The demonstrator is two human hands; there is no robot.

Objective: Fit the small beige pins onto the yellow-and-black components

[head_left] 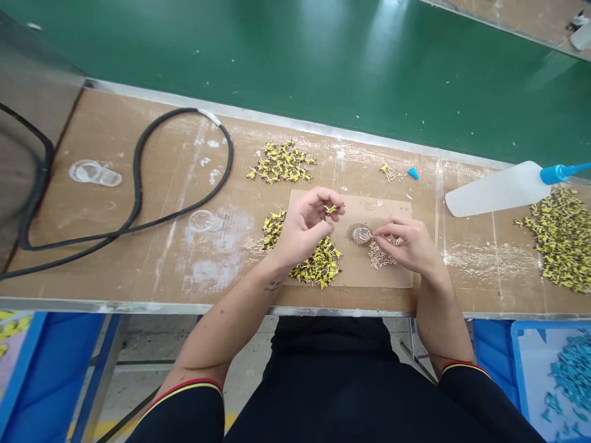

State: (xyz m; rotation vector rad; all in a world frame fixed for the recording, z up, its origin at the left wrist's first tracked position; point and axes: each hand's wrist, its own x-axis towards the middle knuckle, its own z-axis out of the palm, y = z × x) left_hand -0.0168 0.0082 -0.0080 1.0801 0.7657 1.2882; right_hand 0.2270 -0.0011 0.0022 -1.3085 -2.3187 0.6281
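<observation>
A worn brown surface (152,246) carries four heaps of yellow parts, two of them (318,266) just beneath the left hand (302,231), whose fingers pinch one yellow part (333,209). Right hand (410,243) fingers press together at one small round dish (361,234), beside pale pins (379,255).

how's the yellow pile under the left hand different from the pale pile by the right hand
The yellow pile is bright yellow with dark bits, larger and heaped; the pale pile is whitish, smaller and spread thin. The yellow one lies partly beneath the left hand, the pale one beside the right hand. Both rest on the cardboard sheet.
</observation>
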